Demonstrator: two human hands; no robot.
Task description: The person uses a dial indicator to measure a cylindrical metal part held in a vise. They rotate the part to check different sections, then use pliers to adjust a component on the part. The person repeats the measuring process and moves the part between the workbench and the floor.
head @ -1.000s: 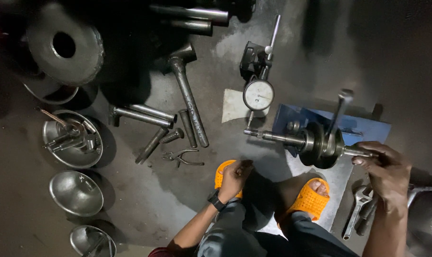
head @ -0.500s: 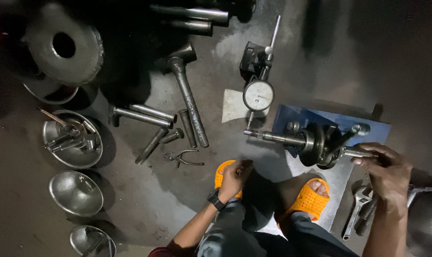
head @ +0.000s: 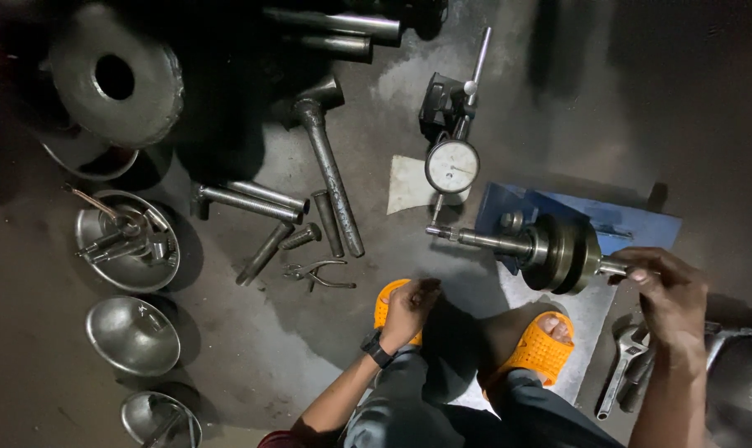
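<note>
The right hand (head: pixel 662 290) pinches the end of a crankshaft (head: pixel 550 249) lying across a blue stand (head: pixel 633 228) on the floor (head: pixel 558 99). The left hand (head: pixel 409 309) rests loosely curled on an orange sandal (head: pixel 388 300) — gripping nothing. A dial gauge (head: pixel 452 166) touches the shaft's far end; a hammer (head: pixel 326 158) and steel bowls (head: pixel 131 332) lie beyond.

No packages, labels, signs or screens anywhere on the floor

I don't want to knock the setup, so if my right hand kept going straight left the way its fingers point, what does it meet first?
The right hand grips the shaft end, so it likely meets the round grey steel crank wheel first; depth is unclear.
</note>
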